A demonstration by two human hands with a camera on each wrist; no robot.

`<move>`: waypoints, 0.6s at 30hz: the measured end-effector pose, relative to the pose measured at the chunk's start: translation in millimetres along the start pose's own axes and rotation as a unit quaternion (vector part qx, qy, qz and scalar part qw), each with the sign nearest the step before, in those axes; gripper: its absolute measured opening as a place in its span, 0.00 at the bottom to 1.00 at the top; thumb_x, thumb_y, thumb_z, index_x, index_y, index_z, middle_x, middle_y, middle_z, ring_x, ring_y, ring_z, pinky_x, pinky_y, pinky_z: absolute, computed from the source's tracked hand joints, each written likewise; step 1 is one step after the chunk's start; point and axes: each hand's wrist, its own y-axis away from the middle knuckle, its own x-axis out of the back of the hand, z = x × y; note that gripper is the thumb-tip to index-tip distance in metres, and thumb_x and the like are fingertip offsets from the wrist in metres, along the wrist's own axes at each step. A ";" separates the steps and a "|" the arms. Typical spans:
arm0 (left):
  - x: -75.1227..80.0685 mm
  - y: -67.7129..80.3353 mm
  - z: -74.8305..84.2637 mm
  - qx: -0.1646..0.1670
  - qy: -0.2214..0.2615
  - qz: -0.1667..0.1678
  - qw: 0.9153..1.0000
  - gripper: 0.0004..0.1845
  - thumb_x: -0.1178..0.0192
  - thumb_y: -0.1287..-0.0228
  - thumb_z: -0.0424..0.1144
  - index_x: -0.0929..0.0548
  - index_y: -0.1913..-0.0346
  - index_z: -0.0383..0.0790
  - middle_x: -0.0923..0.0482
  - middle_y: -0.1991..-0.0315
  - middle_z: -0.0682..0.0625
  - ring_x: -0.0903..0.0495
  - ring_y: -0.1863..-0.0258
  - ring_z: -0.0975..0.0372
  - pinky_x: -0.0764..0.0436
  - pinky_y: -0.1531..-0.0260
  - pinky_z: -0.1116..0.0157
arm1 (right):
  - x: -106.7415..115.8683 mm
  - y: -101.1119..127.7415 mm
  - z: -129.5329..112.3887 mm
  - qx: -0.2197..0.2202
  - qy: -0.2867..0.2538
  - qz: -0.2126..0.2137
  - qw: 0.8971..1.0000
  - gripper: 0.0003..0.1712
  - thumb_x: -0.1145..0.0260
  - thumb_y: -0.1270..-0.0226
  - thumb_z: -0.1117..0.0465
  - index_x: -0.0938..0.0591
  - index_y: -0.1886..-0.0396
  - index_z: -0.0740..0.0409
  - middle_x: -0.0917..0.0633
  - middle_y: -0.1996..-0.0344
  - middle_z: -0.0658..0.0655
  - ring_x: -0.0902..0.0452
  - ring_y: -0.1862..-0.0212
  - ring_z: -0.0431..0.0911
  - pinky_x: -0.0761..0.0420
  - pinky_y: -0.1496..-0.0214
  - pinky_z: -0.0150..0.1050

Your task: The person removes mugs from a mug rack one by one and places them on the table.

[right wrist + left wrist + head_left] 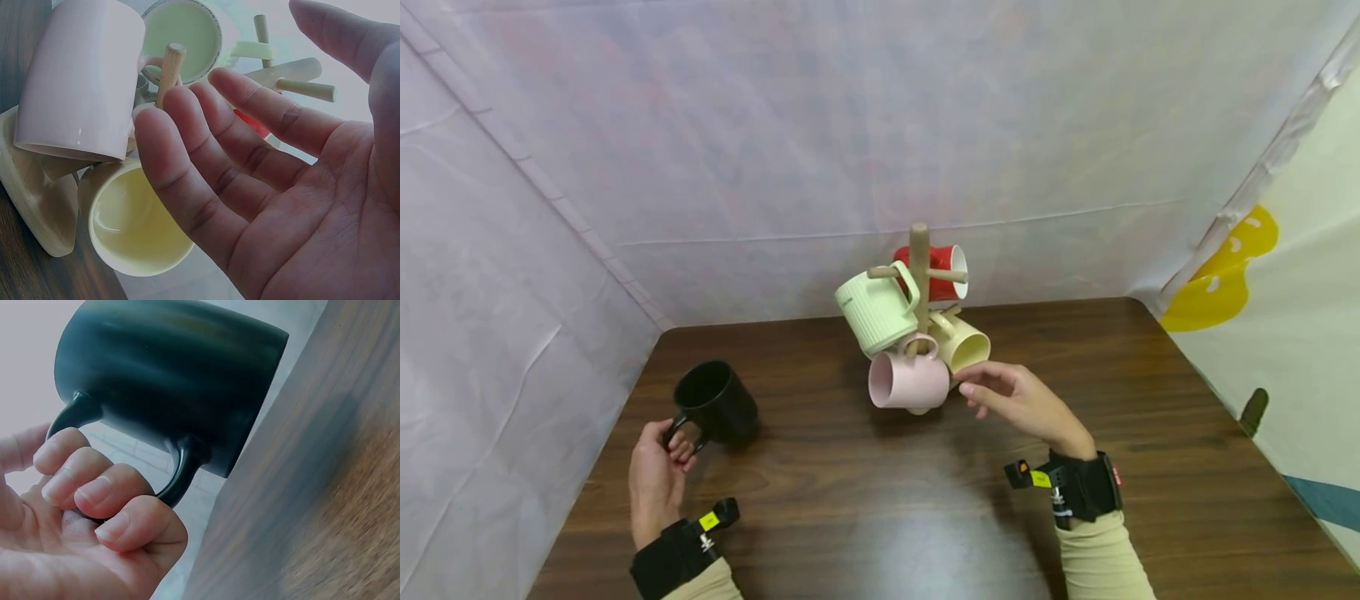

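Note:
My left hand (658,471) grips the handle of a black mug (718,404), its fingers curled through the loop; the left wrist view has the mug (169,375) held just off the tabletop. A wooden mug rack (919,250) carries a pink mug (910,379), a pale green mug (876,308), a yellow mug (964,343) and a red mug (943,271). My right hand (1018,404) is beside the pink and yellow mugs, holding nothing. In the right wrist view its fingers (206,206) are extended and loosely bent, in front of the yellow mug (134,231).
The rack stands on a dark wood table (865,500) near its back edge. Pale cloth (760,125) hangs behind the table and along the left side. On the right, another cloth bears a yellow shape (1213,292). The rack's pegs (306,89) stick outward.

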 end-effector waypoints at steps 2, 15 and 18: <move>1.5 0.3 0.6 0.000 0.004 0.010 1.000 0.19 0.65 0.23 0.40 0.38 0.78 0.45 0.41 0.83 0.58 0.45 0.81 0.65 0.53 0.73 0.63 | -0.1 -0.2 0.4 0.000 0.001 0.001 1.000 0.13 0.38 0.26 0.57 0.18 0.46 0.55 0.16 0.61 0.57 0.17 0.65 0.48 0.15 0.62 0.42; 10.0 -1.1 -0.9 0.006 0.008 0.055 0.998 0.20 0.63 0.23 0.40 0.37 0.79 0.44 0.41 0.84 0.57 0.42 0.83 0.65 0.52 0.74 0.63 | 2.4 -0.5 7.2 -0.001 0.006 0.005 1.000 0.15 0.38 0.27 0.56 0.19 0.46 0.58 0.16 0.62 0.57 0.17 0.65 0.54 0.15 0.63 0.42; 11.5 -1.6 -1.4 0.009 0.008 0.059 0.998 0.20 0.63 0.23 0.40 0.37 0.79 0.44 0.41 0.85 0.57 0.42 0.83 0.65 0.51 0.74 0.63 | 3.0 -0.7 8.1 0.000 0.010 0.005 1.000 0.14 0.37 0.27 0.56 0.18 0.46 0.55 0.16 0.62 0.57 0.17 0.66 0.52 0.15 0.63 0.42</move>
